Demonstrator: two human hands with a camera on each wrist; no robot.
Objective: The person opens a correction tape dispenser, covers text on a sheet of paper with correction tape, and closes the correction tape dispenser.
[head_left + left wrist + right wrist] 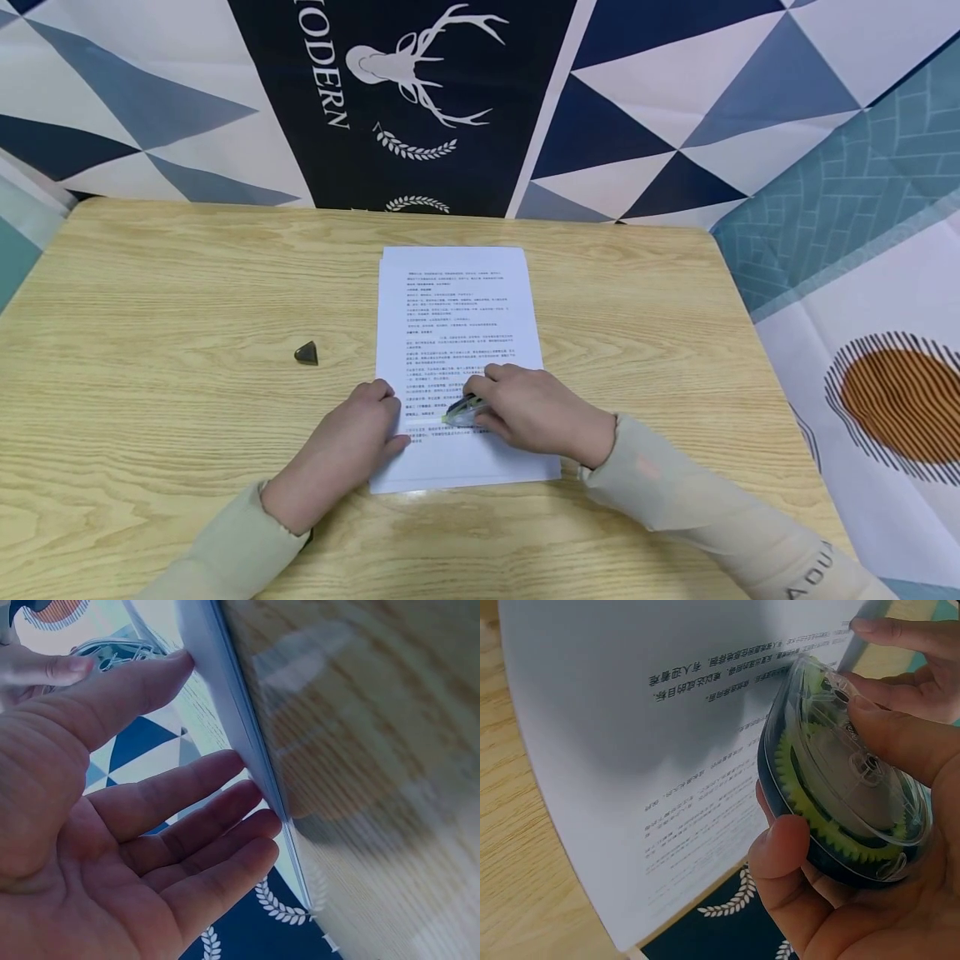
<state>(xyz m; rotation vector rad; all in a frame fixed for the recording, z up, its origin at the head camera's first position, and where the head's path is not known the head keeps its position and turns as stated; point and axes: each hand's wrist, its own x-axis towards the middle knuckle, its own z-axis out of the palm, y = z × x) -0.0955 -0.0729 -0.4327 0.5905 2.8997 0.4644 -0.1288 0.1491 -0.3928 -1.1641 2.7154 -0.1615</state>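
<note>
A stack of printed paper (465, 333) lies on the wooden table. My right hand (536, 412) grips a clear correction tape dispenser (465, 408), its tip on the lower text lines. In the right wrist view the dispenser (840, 780) shows a green toothed wheel, held between the thumb and curled fingers of my right hand (885, 900). At the sheet's lower left edge rests my left hand (345, 446). The left wrist view shows the left hand (142, 817) with its fingers extended, fingertips along the paper's edge (244, 712).
A small dark wedge-shaped cap (306, 353) lies on the table (187, 375) left of the paper. Part of a dark object shows beside the left sleeve (240, 546). Patterned cloth (637, 108) with a white deer head stands behind the table's far edge.
</note>
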